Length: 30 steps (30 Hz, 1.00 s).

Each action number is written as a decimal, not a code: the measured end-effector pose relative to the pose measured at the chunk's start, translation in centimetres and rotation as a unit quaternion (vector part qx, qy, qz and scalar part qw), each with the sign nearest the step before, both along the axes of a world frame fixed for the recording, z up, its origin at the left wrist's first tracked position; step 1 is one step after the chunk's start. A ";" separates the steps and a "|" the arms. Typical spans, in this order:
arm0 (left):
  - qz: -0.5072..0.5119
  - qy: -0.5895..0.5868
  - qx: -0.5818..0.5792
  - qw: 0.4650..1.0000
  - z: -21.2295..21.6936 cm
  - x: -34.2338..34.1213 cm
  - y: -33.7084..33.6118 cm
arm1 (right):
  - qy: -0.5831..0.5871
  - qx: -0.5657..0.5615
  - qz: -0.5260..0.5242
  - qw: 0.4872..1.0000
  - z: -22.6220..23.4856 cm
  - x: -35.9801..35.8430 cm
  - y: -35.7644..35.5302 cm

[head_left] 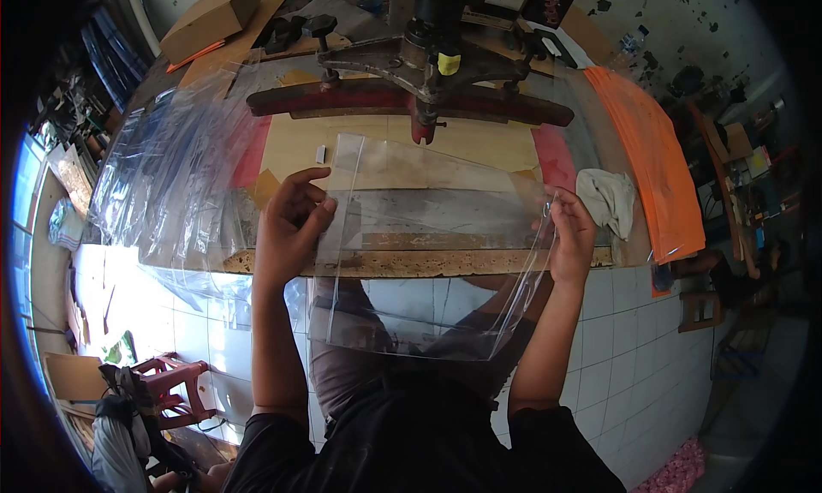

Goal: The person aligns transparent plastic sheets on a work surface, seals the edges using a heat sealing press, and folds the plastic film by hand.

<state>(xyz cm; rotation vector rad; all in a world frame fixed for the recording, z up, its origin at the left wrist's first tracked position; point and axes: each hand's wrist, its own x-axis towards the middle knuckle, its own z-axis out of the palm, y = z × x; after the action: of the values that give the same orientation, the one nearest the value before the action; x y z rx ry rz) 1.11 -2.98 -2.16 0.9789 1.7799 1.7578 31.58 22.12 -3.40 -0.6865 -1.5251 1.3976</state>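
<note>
A clear plastic sheet [428,215], creased along its sides, spans the space between my hands and hangs over the table's front edge toward my lap. Its right edge is pinched in my right hand [572,227], between thumb and fingers. By the left edge is my left hand [295,215], its index finger and thumb apart and the other fingers loosely curled; the thumb tip is close to the plastic. Beyond the sheet stands a heavy metal press [419,73] with a long dark red bar, above a yellowish board [300,137]. A small pale block [321,154] lies on the board.
Piled clear plastic sheets [171,176] cover the table's left side. To the right are a white cloth [608,200] and stacked orange sheets [646,155]. A cardboard box [210,22] sits at the back left. On the floor stands a red stool [175,386].
</note>
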 end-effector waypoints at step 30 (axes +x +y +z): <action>0.026 0.027 -0.009 0.999 0.1 0.1 0.2 | 0.026 -0.027 0.109 0.993 0.5 0.8 0.1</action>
<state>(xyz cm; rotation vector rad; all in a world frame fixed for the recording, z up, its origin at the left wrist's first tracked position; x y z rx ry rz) 1.22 -2.76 -2.07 0.9902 1.8685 1.7587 32.33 22.19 -2.89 -0.5234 -1.5630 1.6112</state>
